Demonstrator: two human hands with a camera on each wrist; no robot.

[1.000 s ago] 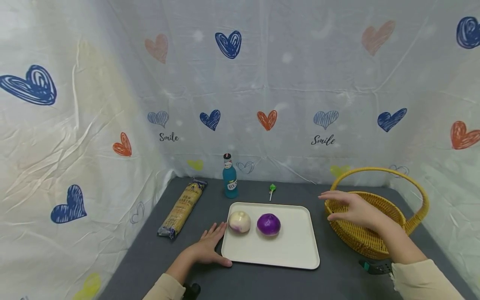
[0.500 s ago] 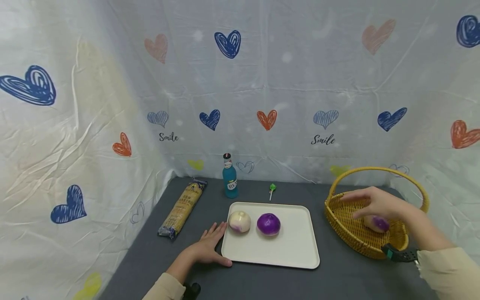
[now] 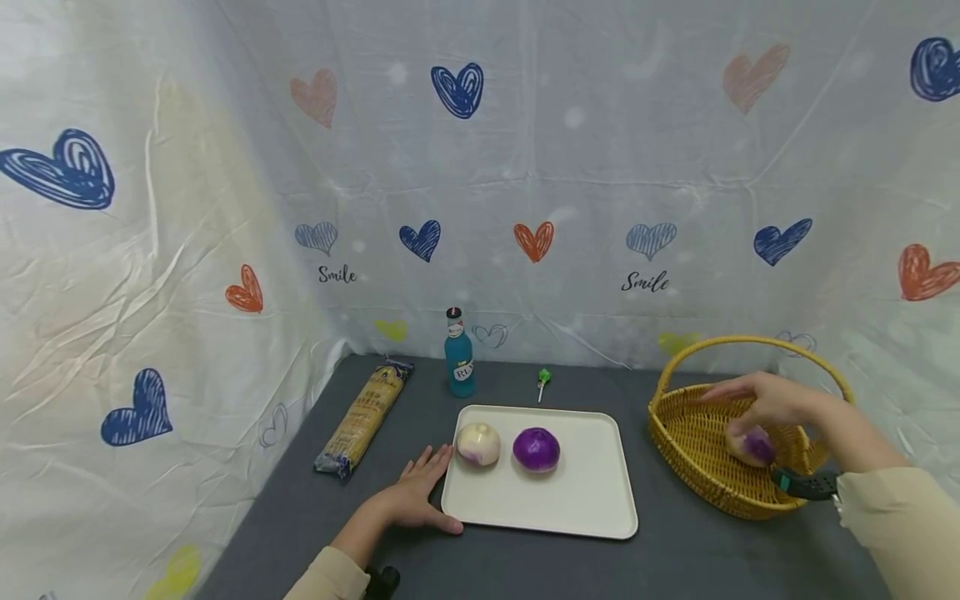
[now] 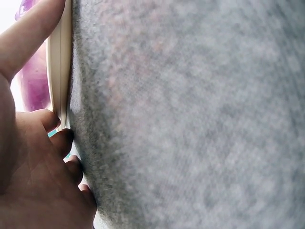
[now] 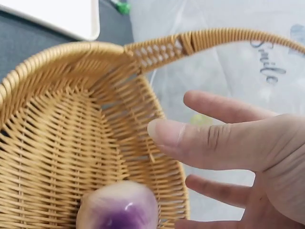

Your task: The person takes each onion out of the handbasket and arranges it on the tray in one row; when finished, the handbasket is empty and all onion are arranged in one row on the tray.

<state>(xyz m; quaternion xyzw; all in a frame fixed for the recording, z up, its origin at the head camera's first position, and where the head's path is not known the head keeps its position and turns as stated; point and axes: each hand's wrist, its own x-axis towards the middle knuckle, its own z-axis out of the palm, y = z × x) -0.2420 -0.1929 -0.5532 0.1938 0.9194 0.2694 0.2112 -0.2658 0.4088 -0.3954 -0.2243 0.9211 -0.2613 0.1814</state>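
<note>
In the head view, my left hand lies with fingers spread on the table, touching the left edge of a cream tray. The left wrist view shows those fingers against the tray's rim. Two turnips lie on the tray: a mostly white turnip and a purple turnip. My right hand hovers over a yellow wicker basket, under its handle. Inside sits a purple-and-white turnip; in the right wrist view, the extended thumb and fingers are apart from it.
Behind the tray stand a blue bottle and a small green lollipop. A long yellow packet lies at the left. A heart-printed curtain hangs behind the grey table.
My right hand has moved right, from the basket's left side to above its right part, bringing the turnip inside into sight. My left hand and the tray hold still.
</note>
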